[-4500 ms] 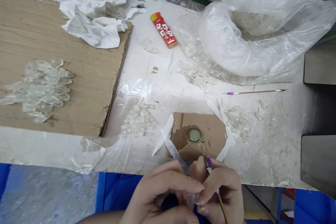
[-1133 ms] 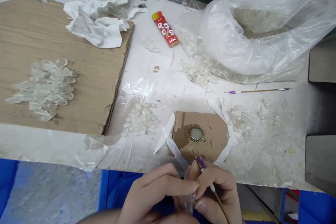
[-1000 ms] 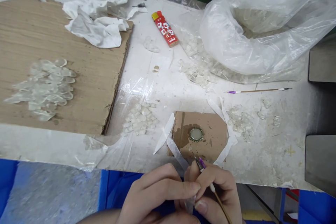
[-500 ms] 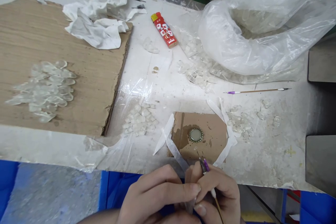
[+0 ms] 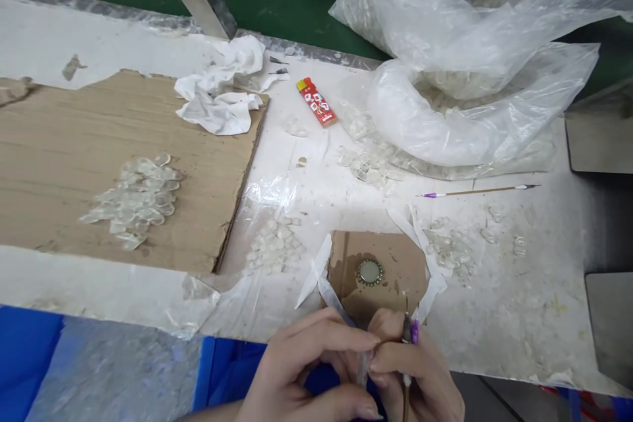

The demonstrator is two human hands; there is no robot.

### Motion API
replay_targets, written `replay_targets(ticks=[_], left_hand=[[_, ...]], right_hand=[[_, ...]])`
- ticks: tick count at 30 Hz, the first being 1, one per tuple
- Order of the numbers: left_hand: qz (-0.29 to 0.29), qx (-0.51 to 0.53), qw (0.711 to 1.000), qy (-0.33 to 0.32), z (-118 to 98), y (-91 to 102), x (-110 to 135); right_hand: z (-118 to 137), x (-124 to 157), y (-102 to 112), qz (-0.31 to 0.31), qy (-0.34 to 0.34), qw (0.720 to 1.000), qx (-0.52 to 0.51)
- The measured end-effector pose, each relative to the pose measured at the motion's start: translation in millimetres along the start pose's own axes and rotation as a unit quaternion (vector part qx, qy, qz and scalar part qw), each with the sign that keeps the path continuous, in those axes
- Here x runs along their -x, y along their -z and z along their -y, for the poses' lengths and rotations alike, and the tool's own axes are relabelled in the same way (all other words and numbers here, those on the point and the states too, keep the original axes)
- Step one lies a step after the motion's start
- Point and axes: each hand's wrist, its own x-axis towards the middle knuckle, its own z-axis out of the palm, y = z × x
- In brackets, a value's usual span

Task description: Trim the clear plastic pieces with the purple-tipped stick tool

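Head view, one moment at a white-crusted worktop (image 5: 539, 323). Left hand (image 5: 306, 359): fingers curled and closed around the upper end of a clear glass piece (image 5: 363, 369), which sits between the two hands; the lower grip is partly hidden. Right hand (image 5: 415, 369): fingers pinching a wood-handled pick (image 5: 405, 395) with a purple band, its metal tip pointing up. Both hands sit at the near edge of the worktop, just below a taped cardboard square (image 5: 408, 264). On that square, near the hands: a round beaded gold bezel (image 5: 369, 272) set with a pale cabochon. Beside the square, white tape strips (image 5: 316, 280). Left of it, on plastic sheeting (image 5: 262, 191), a heap of small clear glass pieces (image 5: 271, 247). Further left, a large cardboard sheet (image 5: 54, 171) bearing a pile of clear glass cabochons (image 5: 136, 198). Behind these: crumpled white cloth (image 5: 220, 102), a red lighter (image 5: 316, 102), and a clear plastic bag (image 5: 445, 105) holding more glass. To the right, a second purple-banded pick (image 5: 479, 191) lies on the worktop.
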Motion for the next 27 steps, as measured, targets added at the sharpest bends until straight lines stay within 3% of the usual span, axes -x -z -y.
replay_targets(ticks=[11,16,19,22,23,25,27], left_hand=[[0.021,-0.033,0.999,-0.011,3,-1.3,-2],[0.064,-0.178,0.980,-0.056,-1,10.3,2],[0.073,-0.388,0.910,-0.126,-11,25.3,-11],[0.095,-0.577,0.778,-0.229,-27,36.9,-47],[0.108,-0.619,0.738,-0.248,-32,39.0,-64],[0.159,-0.681,0.671,-0.247,-41,41.0,-100],[0.164,-0.721,0.638,-0.217,-44,41.6,-134]], right_hand=[[0,2,4,0.005,-0.022,1.000,-0.001],[1,5,19,-0.031,-0.018,0.995,0.098],[-10,13,46,-0.130,-0.047,0.956,0.259],[-24,19,68,-0.247,-0.072,0.887,0.382],[-27,19,70,-0.271,-0.068,0.884,0.375],[-26,18,66,-0.286,-0.059,0.905,0.309],[-21,15,55,-0.263,-0.046,0.935,0.231]])
